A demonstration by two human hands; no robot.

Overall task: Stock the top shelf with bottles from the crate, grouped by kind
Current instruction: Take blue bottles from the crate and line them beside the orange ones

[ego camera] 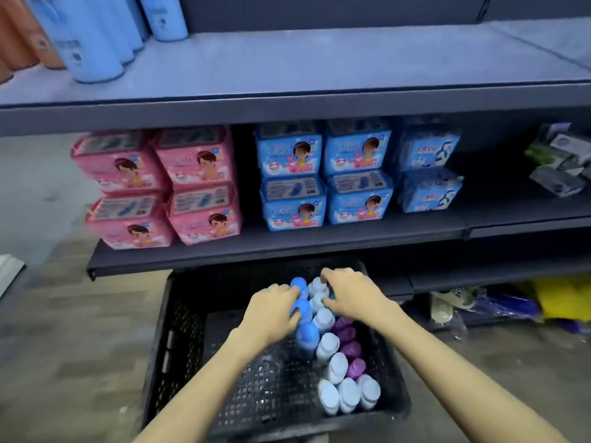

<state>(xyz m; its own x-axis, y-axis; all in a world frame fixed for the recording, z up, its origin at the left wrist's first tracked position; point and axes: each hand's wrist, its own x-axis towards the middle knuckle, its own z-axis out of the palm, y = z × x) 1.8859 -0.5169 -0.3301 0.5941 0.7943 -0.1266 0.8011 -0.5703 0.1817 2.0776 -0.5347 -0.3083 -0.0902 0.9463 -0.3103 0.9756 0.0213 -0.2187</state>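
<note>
A black plastic crate (179,340) stands on the floor below the shelves. Inside it are bright blue-capped bottles (307,335), pale blue-capped bottles (335,367) and purple-capped bottles (351,350), upright in rows. My left hand (275,311) curls its fingers round the bright blue bottles at the crate's far end. My right hand (351,292) grips pale blue-capped bottles beside them. The top shelf (319,62) holds tall light blue bottles (96,39) and orange bottles (22,36) at its left end.
The middle shelf carries pink packs (160,187), blue packs (323,174) and grey-green packs (563,161) at the right. Its front edge overhangs the crate's far end. Yellow and blue bags (518,302) lie under the bottom shelf at the right. Wood-pattern floor lies to the left.
</note>
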